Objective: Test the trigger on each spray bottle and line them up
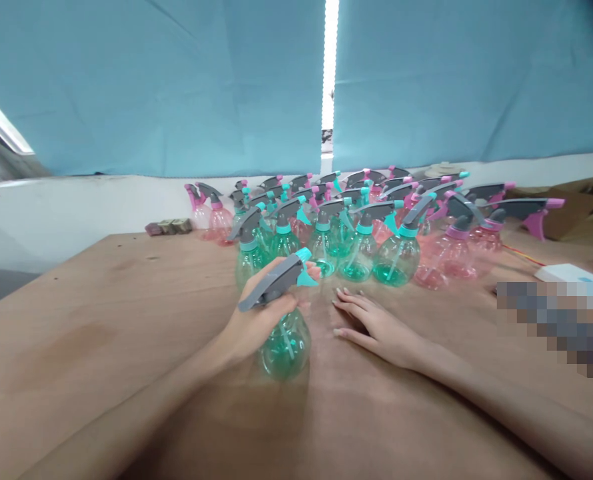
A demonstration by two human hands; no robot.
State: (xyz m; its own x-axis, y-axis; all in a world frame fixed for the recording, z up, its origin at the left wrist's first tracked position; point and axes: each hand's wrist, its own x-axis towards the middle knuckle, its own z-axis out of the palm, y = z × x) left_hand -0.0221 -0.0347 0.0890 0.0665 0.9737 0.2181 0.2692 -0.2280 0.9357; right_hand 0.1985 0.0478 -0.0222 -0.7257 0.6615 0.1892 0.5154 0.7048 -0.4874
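My left hand (254,323) is wrapped round the neck of a green spray bottle (286,350) with a grey trigger head and a teal nozzle, held just above the wooden table (101,333). My right hand (371,320) lies flat on the table beside it, fingers stretched out toward the bottles, holding nothing. Behind both hands stand several spray bottles in rows, green ones (396,257) in front and at left, pink ones (446,260) at right and at the back.
A white box (569,273) lies at the table's right edge, with brown cardboard (574,207) behind it. Small blocks (169,227) sit at the far left edge of the table. A blue curtain (176,87) hangs behind a white ledge.
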